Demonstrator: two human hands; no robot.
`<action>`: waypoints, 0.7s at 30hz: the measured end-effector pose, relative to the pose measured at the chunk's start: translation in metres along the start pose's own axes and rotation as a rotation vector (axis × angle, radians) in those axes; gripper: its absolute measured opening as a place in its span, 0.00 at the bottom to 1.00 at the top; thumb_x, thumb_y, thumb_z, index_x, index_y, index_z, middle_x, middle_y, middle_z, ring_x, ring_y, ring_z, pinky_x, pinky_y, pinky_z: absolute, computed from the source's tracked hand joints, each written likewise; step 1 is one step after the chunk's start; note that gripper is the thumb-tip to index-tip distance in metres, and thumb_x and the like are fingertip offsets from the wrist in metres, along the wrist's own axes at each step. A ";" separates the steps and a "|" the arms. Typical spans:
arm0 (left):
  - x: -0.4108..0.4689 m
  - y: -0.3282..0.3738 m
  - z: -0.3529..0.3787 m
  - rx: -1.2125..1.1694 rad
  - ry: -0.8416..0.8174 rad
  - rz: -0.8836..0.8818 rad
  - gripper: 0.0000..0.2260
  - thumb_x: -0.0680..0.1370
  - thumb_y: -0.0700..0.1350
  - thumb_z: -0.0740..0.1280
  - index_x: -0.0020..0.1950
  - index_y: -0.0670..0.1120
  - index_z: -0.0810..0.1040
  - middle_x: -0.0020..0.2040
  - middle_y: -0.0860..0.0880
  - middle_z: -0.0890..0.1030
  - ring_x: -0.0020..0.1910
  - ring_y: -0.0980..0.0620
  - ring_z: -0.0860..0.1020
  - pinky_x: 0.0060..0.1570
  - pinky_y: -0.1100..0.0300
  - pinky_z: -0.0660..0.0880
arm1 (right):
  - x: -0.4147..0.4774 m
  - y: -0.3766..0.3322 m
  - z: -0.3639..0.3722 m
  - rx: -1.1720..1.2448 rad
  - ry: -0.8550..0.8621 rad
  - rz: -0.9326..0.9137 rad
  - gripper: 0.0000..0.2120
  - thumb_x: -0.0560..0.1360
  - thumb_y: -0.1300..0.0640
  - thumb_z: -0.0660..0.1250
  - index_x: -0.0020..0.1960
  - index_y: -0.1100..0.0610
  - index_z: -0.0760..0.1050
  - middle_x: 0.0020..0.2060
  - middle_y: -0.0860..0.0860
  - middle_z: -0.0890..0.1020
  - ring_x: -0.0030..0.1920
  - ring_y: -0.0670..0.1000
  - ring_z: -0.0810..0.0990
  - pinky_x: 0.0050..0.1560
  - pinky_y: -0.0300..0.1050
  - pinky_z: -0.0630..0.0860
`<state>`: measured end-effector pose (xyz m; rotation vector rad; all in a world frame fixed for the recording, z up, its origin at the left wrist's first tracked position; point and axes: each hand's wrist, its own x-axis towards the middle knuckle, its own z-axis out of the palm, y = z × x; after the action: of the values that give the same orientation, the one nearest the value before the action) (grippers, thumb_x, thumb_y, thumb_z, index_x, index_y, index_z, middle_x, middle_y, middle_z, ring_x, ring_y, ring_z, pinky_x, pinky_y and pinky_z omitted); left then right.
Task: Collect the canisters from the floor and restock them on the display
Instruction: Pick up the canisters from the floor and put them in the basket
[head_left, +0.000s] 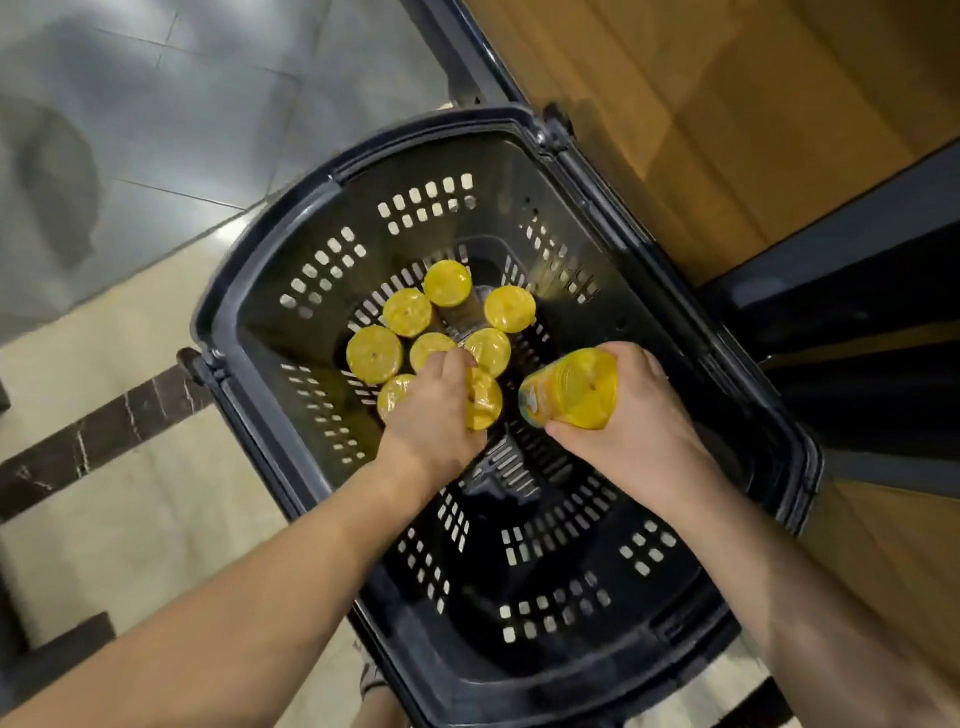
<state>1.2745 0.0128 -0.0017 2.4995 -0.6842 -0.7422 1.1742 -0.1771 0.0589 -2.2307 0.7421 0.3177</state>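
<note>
A black slotted shopping basket (260, 332) stands on the floor below me. Several canisters with yellow lids (374, 354) stand upright together in its far half. My left hand (434, 410) reaches into the basket and grips one yellow-lidded canister (484, 399) from the side. My right hand (631, 421) holds another canister (574, 389) tilted, a little above the basket floor, its yellow lid facing me and its label partly showing.
A wooden display unit (727, 114) with a dark frame (852, 244) stands right of the basket. Grey and beige floor tiles (130, 156) with a dark marble strip (104, 431) lie to the left. The near half of the basket holds nothing.
</note>
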 end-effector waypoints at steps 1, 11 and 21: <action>0.002 -0.003 0.006 0.070 -0.001 0.008 0.24 0.69 0.46 0.71 0.63 0.43 0.70 0.56 0.44 0.73 0.54 0.42 0.74 0.52 0.46 0.77 | 0.001 0.003 0.003 -0.003 -0.011 0.004 0.37 0.66 0.48 0.81 0.69 0.49 0.66 0.64 0.47 0.70 0.58 0.45 0.69 0.56 0.43 0.68; 0.025 -0.021 0.022 0.489 -0.195 -0.123 0.35 0.73 0.46 0.77 0.73 0.52 0.61 0.66 0.47 0.69 0.64 0.42 0.72 0.61 0.46 0.71 | 0.017 0.016 0.021 -0.045 -0.055 -0.029 0.39 0.67 0.45 0.81 0.72 0.43 0.65 0.66 0.44 0.67 0.60 0.45 0.69 0.58 0.43 0.70; 0.045 -0.029 0.035 0.637 -0.312 -0.014 0.27 0.80 0.43 0.66 0.78 0.51 0.62 0.72 0.41 0.63 0.68 0.39 0.67 0.64 0.45 0.68 | 0.048 0.027 0.055 -0.096 -0.064 0.034 0.37 0.68 0.49 0.80 0.70 0.41 0.65 0.62 0.44 0.70 0.58 0.51 0.75 0.51 0.50 0.77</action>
<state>1.2960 0.0011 -0.0605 2.9776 -1.1645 -1.0661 1.1968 -0.1722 -0.0152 -2.2881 0.7445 0.4481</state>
